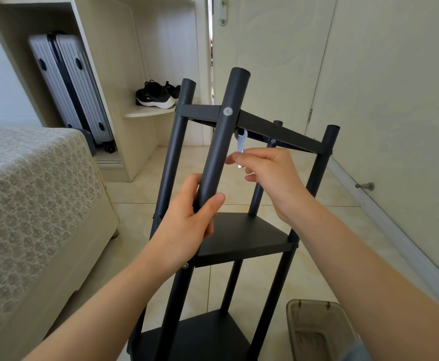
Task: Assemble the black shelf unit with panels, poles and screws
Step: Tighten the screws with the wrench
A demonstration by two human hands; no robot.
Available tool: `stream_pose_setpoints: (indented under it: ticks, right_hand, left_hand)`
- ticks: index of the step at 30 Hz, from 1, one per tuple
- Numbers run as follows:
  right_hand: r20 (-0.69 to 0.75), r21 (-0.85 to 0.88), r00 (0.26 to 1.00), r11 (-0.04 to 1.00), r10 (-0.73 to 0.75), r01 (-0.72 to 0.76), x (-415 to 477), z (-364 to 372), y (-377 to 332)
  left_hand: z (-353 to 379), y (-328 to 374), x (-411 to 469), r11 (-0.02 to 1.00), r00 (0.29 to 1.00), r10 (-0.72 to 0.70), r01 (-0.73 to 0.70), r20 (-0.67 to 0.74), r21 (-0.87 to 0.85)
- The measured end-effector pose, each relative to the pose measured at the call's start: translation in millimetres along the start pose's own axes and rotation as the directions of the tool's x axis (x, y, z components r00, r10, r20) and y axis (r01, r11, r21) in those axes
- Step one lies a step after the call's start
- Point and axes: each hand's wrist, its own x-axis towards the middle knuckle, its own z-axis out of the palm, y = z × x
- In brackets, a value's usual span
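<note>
The black shelf unit (241, 241) stands upright on the tiled floor in front of me, with three black panels joined to several round poles. My left hand (195, 222) is wrapped around the nearest pole (221, 142), below the top panel (278, 131). A silver screw head (228, 111) sits on that pole at the top panel's corner. My right hand (267, 173) pinches a small flat silver wrench (241, 144), whose upper end sits under the top panel right behind the pole.
A bed (31, 204) with a patterned cover lies close on the left. A beige bin (319, 332) stands at the lower right beside the shelf. A door (270, 48) and wall close the right side. Behind are a wardrobe with a suitcase (70, 87) and black shoes (157, 95).
</note>
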Motion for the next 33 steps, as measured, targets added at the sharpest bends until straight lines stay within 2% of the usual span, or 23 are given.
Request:
stream_pose_setpoints:
  ticks: [6, 11, 18, 26, 33]
  right_hand:
    - [-0.044, 0.038, 0.999, 0.999, -0.027, 0.029, 7, 11, -7]
    - [-0.033, 0.025, 0.991, 0.992, -0.126, 0.127, 11, 23, -4]
    - [-0.159, 0.029, 0.959, 0.97, -0.233, 0.24, 14, 34, -1]
    - [-0.173, 0.007, 0.951, 0.965, -0.257, 0.262, 18, 46, 2]
    - [-0.275, -0.037, 0.91, 0.95, -0.309, 0.311, 21, 63, 8]
  left_hand:
    - [-2, 2, -5, 0.994, 0.999, 0.036, -0.033, -0.021, 0.107]
    - [-9, 2, -7, 0.987, 0.999, 0.047, -0.042, -0.025, 0.155]
    - [-17, -1, -3, 0.979, 0.998, 0.04, -0.028, -0.055, 0.203]
    - [-21, -1, -1, 0.975, 0.998, 0.045, -0.036, -0.033, 0.221]
    - [-23, -5, 0, 0.969, 0.998, 0.055, -0.047, -0.027, 0.243]
